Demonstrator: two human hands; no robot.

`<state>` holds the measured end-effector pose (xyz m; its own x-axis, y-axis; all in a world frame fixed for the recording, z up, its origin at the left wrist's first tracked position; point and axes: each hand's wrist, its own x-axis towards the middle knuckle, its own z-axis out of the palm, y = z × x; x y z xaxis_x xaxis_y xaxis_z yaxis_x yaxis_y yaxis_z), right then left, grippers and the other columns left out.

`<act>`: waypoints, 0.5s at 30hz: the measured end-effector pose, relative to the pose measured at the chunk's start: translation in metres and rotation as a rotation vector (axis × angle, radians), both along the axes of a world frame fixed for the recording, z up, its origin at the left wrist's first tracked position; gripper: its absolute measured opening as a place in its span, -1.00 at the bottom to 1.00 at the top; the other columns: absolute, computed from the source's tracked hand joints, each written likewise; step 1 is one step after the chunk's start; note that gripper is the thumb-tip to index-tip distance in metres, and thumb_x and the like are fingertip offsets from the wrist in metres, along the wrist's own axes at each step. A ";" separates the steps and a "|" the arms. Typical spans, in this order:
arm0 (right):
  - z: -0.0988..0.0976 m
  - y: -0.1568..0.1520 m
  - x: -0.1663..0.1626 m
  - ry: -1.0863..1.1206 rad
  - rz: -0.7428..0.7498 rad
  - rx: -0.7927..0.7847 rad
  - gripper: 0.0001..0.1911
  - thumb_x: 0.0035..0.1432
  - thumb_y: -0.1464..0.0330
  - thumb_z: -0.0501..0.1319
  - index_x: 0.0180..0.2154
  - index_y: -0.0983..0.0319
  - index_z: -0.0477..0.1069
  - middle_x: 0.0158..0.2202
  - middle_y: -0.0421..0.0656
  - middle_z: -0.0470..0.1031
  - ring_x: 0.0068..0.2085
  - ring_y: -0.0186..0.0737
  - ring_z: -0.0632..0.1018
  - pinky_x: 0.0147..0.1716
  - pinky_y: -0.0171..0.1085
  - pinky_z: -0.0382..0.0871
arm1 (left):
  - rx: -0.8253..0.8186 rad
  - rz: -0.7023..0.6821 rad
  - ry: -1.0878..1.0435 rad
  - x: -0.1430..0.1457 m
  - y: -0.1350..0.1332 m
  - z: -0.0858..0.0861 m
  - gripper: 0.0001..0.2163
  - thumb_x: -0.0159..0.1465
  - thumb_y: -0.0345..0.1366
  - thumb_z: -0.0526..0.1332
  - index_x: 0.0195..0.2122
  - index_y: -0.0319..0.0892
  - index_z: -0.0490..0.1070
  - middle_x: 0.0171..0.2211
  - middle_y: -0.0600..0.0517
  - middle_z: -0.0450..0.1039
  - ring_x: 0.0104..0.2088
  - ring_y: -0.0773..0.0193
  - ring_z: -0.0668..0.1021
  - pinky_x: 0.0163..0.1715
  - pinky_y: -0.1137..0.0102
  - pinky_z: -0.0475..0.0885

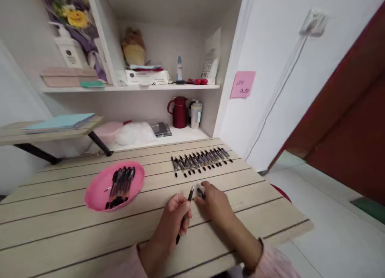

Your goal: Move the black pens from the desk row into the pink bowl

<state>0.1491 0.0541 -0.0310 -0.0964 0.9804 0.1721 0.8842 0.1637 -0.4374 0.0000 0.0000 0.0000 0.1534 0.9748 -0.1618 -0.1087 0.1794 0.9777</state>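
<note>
Left hand [176, 214] is closed around a pen [190, 193], fingers wrapped mid-barrel. Both ends stick out of the fist. Right hand [214, 202] is just beside it, fingertips pinched narrow on a small dark piece [200, 193]. It could be a cap, but it's too small to confirm. The two hands nearly touch, low over the near middle of the tabletop [75, 238].

Handling, my read:
- The pen is light, stiff and thin, probably a plastic barrel. It isn't fragile, but it's smooth, so it can roll or twist in a loose grip.
- The best hold is mid-barrel, as it is held now, with both ends free. Pinching near an end gives less control.
- The small piece is light and easy to drop. It needs a fingertip pinch, not a palm grip.

Orientation:
- The pen's long axis runs from near-left to far-right.
- The far end points away from the person, toward the row of pens [200, 160], and the near end points back toward the left wrist.
- The far end looks pale and pointed, likely the writing tip, but I can't be certain.
- The pen seems raised off the boards rather than lying flat.

Around it:
- The row lies side by side further back on the tabletop, all on a similar slant and well apart from the hands.
- A pink bowl [96, 190] to the left holds more loose pens [120, 184].
</note>
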 end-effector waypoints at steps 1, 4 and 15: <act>0.000 0.002 0.000 0.025 -0.013 0.007 -0.75 -0.03 0.42 0.11 -0.23 0.29 0.32 -0.35 -0.03 0.45 -0.30 -0.16 0.45 -0.37 -0.30 0.16 | -0.010 -0.010 -0.013 0.000 0.000 -0.001 -0.88 0.16 -0.26 0.08 -0.47 -0.15 0.19 -0.63 0.20 0.23 -0.75 0.53 0.19 -0.76 0.56 0.06; 0.002 0.009 0.003 0.265 -0.022 -0.043 -0.81 -0.05 0.44 0.11 -0.30 0.27 0.35 -0.43 -0.12 0.43 -0.39 -0.25 0.42 -0.41 -0.32 0.16 | -0.032 -0.030 -0.034 0.001 0.002 -0.003 -0.90 0.14 -0.27 0.09 -0.45 -0.15 0.19 -0.62 0.20 0.26 -0.76 0.53 0.19 -0.78 0.56 0.04; 0.033 0.007 0.008 1.546 0.082 -0.283 -0.66 -0.18 0.23 0.34 -0.35 0.24 0.33 -0.49 -0.27 0.37 -0.56 -0.48 0.32 -0.58 -0.43 0.14 | -0.033 -0.045 -0.011 0.003 0.005 -0.010 -0.87 0.08 -0.24 0.15 -0.44 -0.16 0.21 -0.62 0.18 0.32 -0.78 0.52 0.24 -0.80 0.56 0.05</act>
